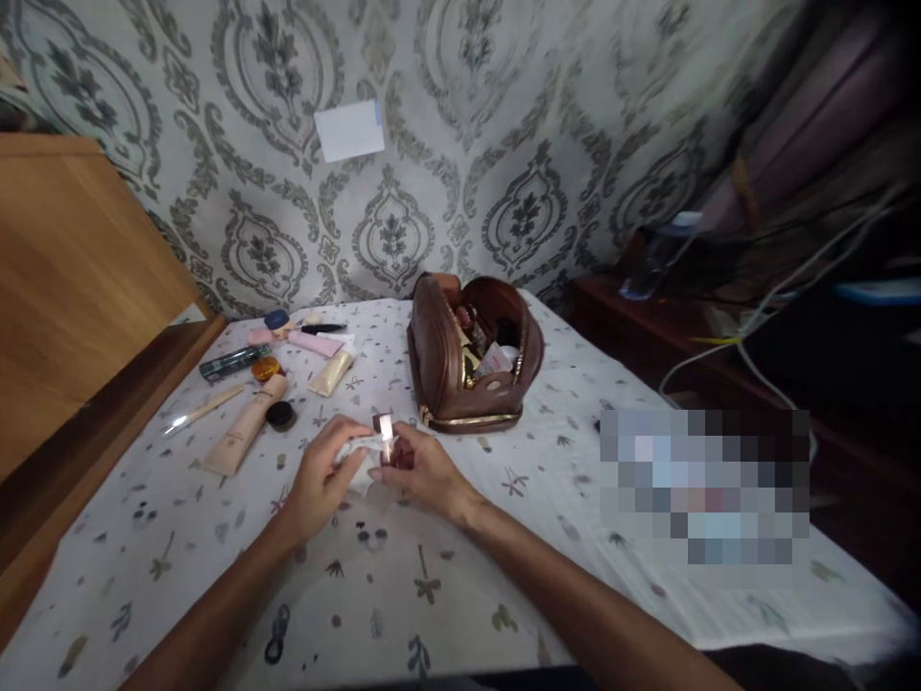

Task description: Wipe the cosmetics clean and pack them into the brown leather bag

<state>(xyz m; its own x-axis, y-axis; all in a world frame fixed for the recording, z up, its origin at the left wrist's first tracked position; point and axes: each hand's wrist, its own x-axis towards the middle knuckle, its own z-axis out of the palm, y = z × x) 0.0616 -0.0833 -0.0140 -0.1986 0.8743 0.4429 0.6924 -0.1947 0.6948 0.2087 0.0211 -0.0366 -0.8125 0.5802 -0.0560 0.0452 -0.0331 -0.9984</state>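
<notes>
No lettering can be read on anything here. At far left stands a wooden cabinet [72,288]; beside it, on the worktop [446,595] under a white cloth printed with small leaves, lie a beige tube [245,427], a green bottle [234,362] and a pink tube [315,343]. The left hand [320,480] has its grip closed on a white tissue [360,459], pressed against a small shiny metallic object [387,434] pinched upright in the right hand [424,470], low over the cloth. Just behind sits an open brown pouch [471,355]. Damask wallpaper [504,144] with a white card [349,130] backs the scene.
</notes>
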